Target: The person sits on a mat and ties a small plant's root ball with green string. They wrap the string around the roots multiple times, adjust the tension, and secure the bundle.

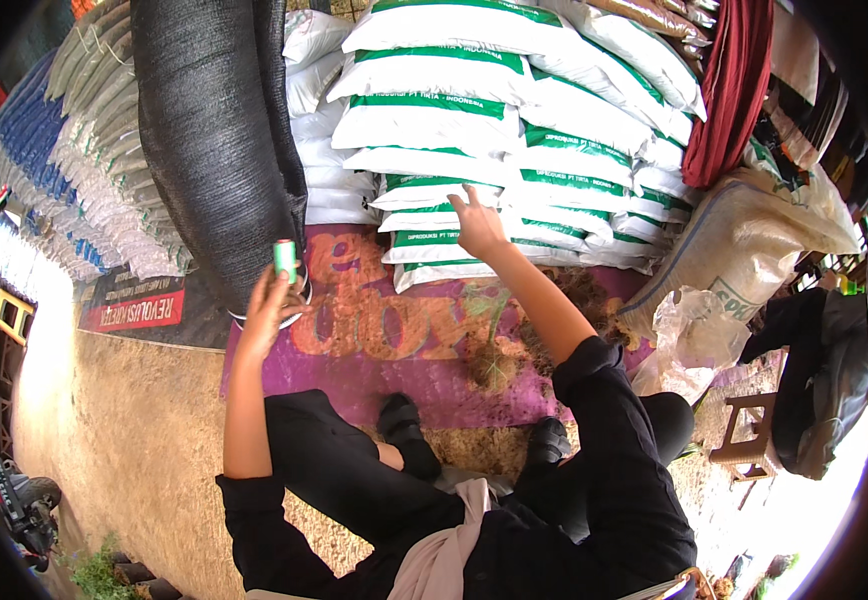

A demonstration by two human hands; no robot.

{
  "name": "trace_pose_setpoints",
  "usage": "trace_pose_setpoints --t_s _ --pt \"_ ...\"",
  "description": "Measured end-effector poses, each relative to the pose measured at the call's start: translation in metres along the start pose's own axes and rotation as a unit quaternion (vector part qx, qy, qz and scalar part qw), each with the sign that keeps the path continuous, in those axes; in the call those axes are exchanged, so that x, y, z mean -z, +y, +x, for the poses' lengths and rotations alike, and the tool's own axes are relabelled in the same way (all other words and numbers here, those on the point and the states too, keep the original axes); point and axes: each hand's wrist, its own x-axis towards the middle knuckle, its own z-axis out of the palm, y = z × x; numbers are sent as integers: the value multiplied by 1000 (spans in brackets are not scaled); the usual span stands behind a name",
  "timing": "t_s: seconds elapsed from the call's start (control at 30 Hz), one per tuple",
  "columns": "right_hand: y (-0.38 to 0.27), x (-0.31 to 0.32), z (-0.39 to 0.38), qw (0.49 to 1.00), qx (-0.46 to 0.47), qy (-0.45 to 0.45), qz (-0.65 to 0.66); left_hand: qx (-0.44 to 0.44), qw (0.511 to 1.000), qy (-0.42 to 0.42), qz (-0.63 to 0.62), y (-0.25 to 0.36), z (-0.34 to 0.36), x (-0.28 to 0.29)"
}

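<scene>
My left hand grips a small pale green cylinder, upright in front of a tall black mesh roll. My right hand is raised with fingers apart, holding nothing that I can see, in front of stacked white sacks with green bands. Whether it touches them I cannot tell. A purple printed mat lies beneath the sacks, with soil and dried bits on its right part.
Stacked bags stand at left. A woven sack with crumpled plastic leans at right, near a brown stool and a person in dark clothes. A yellow frame and a motorbike are at the left edge.
</scene>
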Motion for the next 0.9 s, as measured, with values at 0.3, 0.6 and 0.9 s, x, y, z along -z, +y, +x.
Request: trace_pose_setpoints --t_s 0.3,0.6,0.9 --pt "-92 -9 -47 735 176 -230 613 -117 985 -79 101 4 35 -78" --pt "-35 -38 -90 801 -29 -198 564 -248 688 277 623 95 65 74" --pt "-50 -30 -74 875 9 -125 468 -68 944 -6 323 53 44 43"
